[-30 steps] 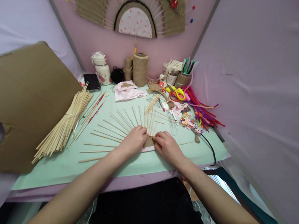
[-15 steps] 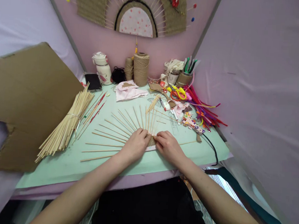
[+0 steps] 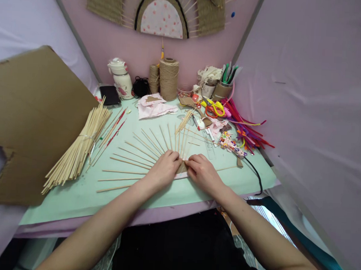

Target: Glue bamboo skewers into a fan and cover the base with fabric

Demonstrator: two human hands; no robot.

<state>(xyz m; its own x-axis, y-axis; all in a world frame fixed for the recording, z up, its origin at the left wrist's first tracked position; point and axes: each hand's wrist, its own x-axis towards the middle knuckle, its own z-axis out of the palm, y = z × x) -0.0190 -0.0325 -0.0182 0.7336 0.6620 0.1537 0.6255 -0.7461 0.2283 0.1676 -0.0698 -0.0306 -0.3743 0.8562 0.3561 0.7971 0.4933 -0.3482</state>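
Thin wooden sticks (image 3: 130, 161) spread like fan ribs from a small brown cardboard base (image 3: 183, 169) with a pale lower edge. My left hand (image 3: 167, 165) rests on the base's left side, its fingers bent and pressed together at the upper edge where the sticks meet. Opposite it, my right hand (image 3: 201, 169) has its thumb and fingers closed on the right side of the same edge. The fingertips of both hands nearly meet. My hands cover much of the base and the inner stick ends.
A tied bundle of sticks (image 3: 78, 145) leans by a large cardboard sheet (image 3: 40, 122) at left. Twine spools (image 3: 168, 79) and a white bottle (image 3: 122, 80) stand behind. Scissors (image 3: 215, 108), pipe cleaners (image 3: 251, 129) and a patterned glue gun (image 3: 231, 145) with a cord lie at right.
The view has shifted slightly, so everything sits a little higher and further left. Both hands stay at the cardboard base, with slightly more of it showing between them.
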